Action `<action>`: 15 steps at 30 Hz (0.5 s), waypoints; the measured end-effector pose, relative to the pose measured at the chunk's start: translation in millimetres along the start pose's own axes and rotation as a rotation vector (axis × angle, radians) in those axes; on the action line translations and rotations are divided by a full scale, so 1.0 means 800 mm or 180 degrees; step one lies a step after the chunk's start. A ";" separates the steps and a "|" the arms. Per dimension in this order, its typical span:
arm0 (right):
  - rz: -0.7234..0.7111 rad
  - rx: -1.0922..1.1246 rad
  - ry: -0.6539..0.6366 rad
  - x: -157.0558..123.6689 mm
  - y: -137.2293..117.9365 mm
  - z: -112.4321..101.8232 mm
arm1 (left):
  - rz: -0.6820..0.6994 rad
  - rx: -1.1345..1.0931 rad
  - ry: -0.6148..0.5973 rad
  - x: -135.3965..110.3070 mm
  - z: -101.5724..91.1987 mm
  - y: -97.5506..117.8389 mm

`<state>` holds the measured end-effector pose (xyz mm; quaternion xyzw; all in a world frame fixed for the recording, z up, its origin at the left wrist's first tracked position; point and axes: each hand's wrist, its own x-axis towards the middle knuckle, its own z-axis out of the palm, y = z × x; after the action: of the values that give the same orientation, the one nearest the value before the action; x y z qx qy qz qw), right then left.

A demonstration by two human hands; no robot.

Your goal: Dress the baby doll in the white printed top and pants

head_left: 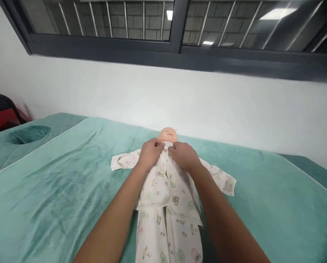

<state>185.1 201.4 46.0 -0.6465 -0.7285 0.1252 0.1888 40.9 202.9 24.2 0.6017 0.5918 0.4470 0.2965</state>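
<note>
white printed cloth gathers at the neck of a baby doll (168, 135), where a person's two bare hands meet over the collar. the left hand (151, 150) pinches the shirt (156, 188) at one side of the neckline, thumb and fingertips drawn together; the right hand (184, 153) closes its fingers on the opposite side, a narrow strip of collar showing between the two. how much cloth lies inside each pinch is hidden by the fingers.

the doll lies face up, its bald head just beyond the grip, its chin near the fingertips. one sleeve (125, 160) stretches out to the left of the left hand, the other (221, 179) to the right of the right hand, passing behind the forearm. below the grip, on the near side, the shirt's rounded front edges spread over the trousers (167, 237), whose legs run toward the wearer between both forearms.

a green sheet (70, 190) lies under everything, creased to the left of the grip. well apart on that side are a round hollow (29, 134) in the green covering and a red and black object (1, 113). past the doll's head rise a white wall (141, 95) and a dark-framed window (152, 53) with metal bars (126, 20) behind the glass.
</note>
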 end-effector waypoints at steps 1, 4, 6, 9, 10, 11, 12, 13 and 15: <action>-0.0102 0.0203 0.0121 0.003 0.001 0.003 | 0.0009 -0.0110 0.0025 0.002 0.000 -0.001; -0.0215 0.1037 0.0628 0.011 0.003 0.013 | -0.0035 -0.0263 0.0186 0.006 0.001 0.000; -0.0130 0.1363 0.0847 0.011 0.004 0.020 | -0.0031 -0.0202 0.0313 0.004 0.001 0.000; -0.0191 0.1362 0.0773 0.006 0.006 0.026 | 0.0065 -0.0248 0.0071 -0.005 -0.003 -0.008; -0.0279 0.1351 0.0741 0.004 0.007 0.028 | 0.0122 -0.0334 -0.0120 -0.007 -0.006 -0.011; -0.0371 0.1366 0.0738 0.002 0.009 0.029 | 0.0174 -0.0427 -0.0297 -0.009 -0.008 -0.015; -0.0454 0.1404 0.0760 -0.001 0.011 0.029 | 0.0220 -0.0508 -0.0418 -0.010 -0.010 -0.019; -0.0511 0.1455 0.0788 -0.003 0.013 0.030 | 0.0251 -0.0559 -0.0466 -0.009 -0.011 -0.023; -0.0544 0.1548 0.0797 -0.008 0.015 0.030 | 0.0290 -0.0587 -0.0373 -0.006 -0.010 -0.027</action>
<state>185.7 198.0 18.7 -0.5290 -0.6999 0.1991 0.4367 24.8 199.3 7.8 0.6232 0.5018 0.4766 0.3641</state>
